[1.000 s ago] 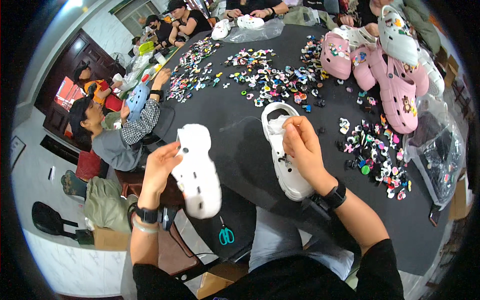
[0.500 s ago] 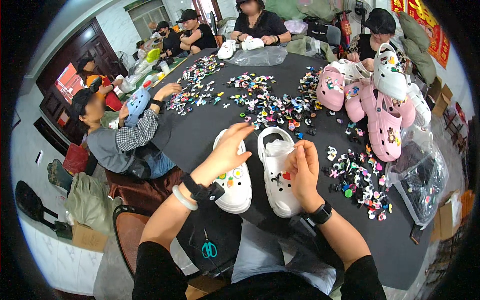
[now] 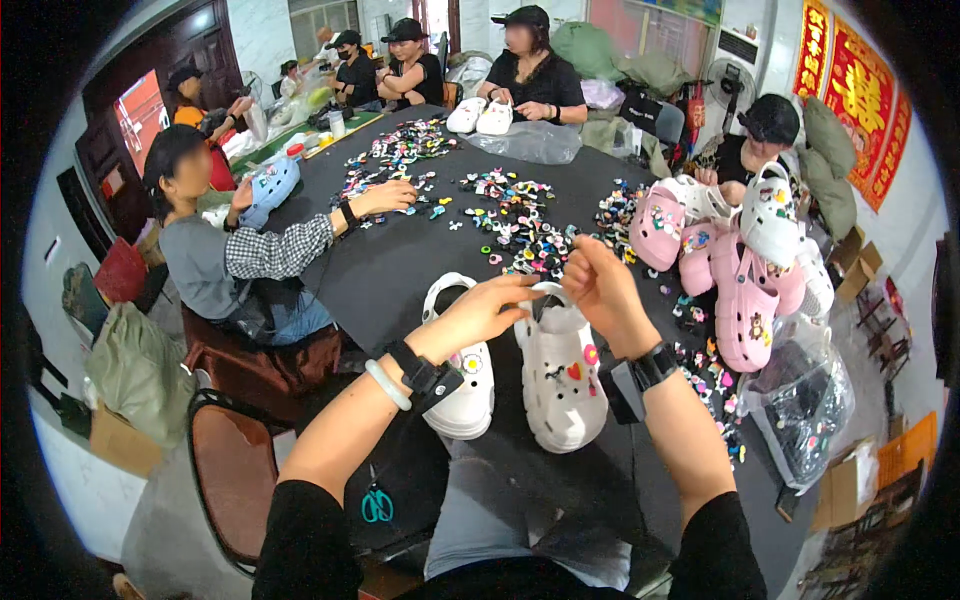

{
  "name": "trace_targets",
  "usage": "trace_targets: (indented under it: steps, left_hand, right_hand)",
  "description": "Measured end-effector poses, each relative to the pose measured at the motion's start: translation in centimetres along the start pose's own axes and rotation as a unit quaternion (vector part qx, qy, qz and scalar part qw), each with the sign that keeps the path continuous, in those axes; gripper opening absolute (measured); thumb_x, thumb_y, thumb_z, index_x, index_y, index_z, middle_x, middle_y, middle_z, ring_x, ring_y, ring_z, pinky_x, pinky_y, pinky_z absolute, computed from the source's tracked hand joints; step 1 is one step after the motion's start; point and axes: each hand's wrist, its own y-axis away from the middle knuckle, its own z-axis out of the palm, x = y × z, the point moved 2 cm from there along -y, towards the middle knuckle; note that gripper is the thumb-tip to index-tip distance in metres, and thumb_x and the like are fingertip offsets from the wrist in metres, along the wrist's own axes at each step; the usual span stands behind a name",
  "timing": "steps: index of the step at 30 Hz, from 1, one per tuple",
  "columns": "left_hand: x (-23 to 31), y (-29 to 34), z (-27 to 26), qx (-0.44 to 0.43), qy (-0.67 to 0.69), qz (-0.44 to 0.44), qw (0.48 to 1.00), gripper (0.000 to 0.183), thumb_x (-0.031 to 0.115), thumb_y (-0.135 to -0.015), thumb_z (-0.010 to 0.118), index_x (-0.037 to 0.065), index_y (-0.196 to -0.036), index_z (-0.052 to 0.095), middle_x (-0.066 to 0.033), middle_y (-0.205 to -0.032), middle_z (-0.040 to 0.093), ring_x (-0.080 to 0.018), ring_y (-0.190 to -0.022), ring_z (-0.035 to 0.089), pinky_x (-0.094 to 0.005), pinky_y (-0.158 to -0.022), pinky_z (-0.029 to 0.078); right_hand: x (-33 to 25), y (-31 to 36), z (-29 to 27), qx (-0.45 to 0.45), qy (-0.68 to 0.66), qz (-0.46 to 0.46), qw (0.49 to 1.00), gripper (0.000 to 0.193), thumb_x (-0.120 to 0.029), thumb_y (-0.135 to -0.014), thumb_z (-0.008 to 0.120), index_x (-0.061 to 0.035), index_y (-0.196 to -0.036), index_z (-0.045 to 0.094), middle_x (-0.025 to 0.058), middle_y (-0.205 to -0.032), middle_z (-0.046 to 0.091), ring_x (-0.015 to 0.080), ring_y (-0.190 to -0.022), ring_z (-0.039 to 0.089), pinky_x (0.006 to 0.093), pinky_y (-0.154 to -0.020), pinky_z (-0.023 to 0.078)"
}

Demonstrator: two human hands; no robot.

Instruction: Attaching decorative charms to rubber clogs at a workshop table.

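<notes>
Two white clogs stand side by side in front of me, toes toward me. The left clog [image 3: 468, 402] bears a daisy charm, its upper part covered by my left hand. On the right clog [image 3: 562, 425] sit a dark bow-like charm, a red heart [image 3: 574, 371] and a pink round charm [image 3: 591, 353]. My left hand [image 3: 485, 318] reaches across to the right clog, thumb and fingers closed at its heel strap. Above that clog's right side my right hand [image 3: 606, 292] is raised with curled fingers; whatever they may hold is hidden.
Loose shoe charms [image 3: 520, 215] lie in heaps on the dark table [image 3: 385, 268]. Pink and white clogs [image 3: 748, 310] pile up at the right, beside a clear plastic bag [image 3: 800, 410]. Teal scissors [image 3: 377, 505] lie near my lap. Co-workers sit around; one at left holds a blue clog [image 3: 270, 190].
My left hand has moved from the left clog to the right clog's strap. My right hand has risen off the right clog, where a pink charm now shows. The view has shifted.
</notes>
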Motion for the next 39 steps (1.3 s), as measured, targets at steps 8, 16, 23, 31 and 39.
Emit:
trace_targets:
  steps: [8,16,23,31,39]
  left_hand:
    - [-0.7,-0.4,0.9,-0.15,-0.055,-0.005,0.987,0.03,0.005,-0.069,0.073,0.004,-0.097,0.063,-0.0151,-0.122,0.057,-0.0326,-0.112,0.056,-0.0389,-0.093,0.046]
    - [-0.9,0.3,0.9,-0.143,-0.035,-0.04,0.988,0.043,0.002,-0.069,0.071,0.005,-0.11,0.058,-0.0127,-0.107,0.06,-0.0307,-0.103,0.059,-0.0396,-0.086,0.048]
    - [-0.8,-0.2,1.3,-0.135,-0.031,0.011,0.99,0.045,0.004,-0.069,0.07,0.004,-0.113,0.057,-0.0119,-0.112,0.057,-0.0296,-0.099,0.059,-0.0384,-0.084,0.048]
    - [-0.7,-1.2,1.3,-0.176,-0.013,-0.061,0.982,0.045,0.029,-0.071,0.081,0.002,-0.101,0.061,-0.0123,-0.093,0.062,-0.0236,-0.081,0.06,-0.0343,-0.071,0.049]
    - [0.6,-0.5,0.0,-0.131,-0.064,-0.019,0.989,0.048,0.038,-0.064,0.083,0.003,-0.084,0.056,-0.0101,-0.083,0.057,-0.0257,-0.081,0.057,-0.0347,-0.07,0.046]
  right_hand:
    - [0.0,-3.5,-3.2,0.062,0.017,-0.085,0.994,0.023,-0.009,-0.096,0.048,-0.0088,-0.074,0.042,-0.0014,-0.063,0.034,0.0102,-0.056,0.033,0.0255,-0.051,0.03]
    - [-4.5,-4.3,-8.7,0.103,-0.089,-0.158,0.978,0.027,-0.013,-0.098,0.046,-0.0093,-0.072,0.04,-0.0019,-0.062,0.031,0.0114,-0.055,0.029,0.0264,-0.054,0.03]
    - [-11.9,-0.1,-2.0,-0.009,-0.002,-0.269,0.963,0.023,-0.013,-0.099,0.048,-0.0073,-0.077,0.041,-0.0026,-0.063,0.031,0.0094,-0.056,0.028,0.0246,-0.053,0.029]
    - [-13.2,6.2,6.4,-0.168,0.075,-0.339,0.923,0.01,-0.012,-0.1,0.046,-0.0035,-0.095,0.046,-0.0015,-0.07,0.036,0.0078,-0.059,0.033,0.0229,-0.055,0.031]
    - [-13.4,8.4,9.0,-0.187,0.086,-0.333,0.92,0.01,-0.012,-0.1,0.044,-0.0025,-0.1,0.047,-0.0014,-0.069,0.035,0.0077,-0.06,0.032,0.0233,-0.056,0.03]
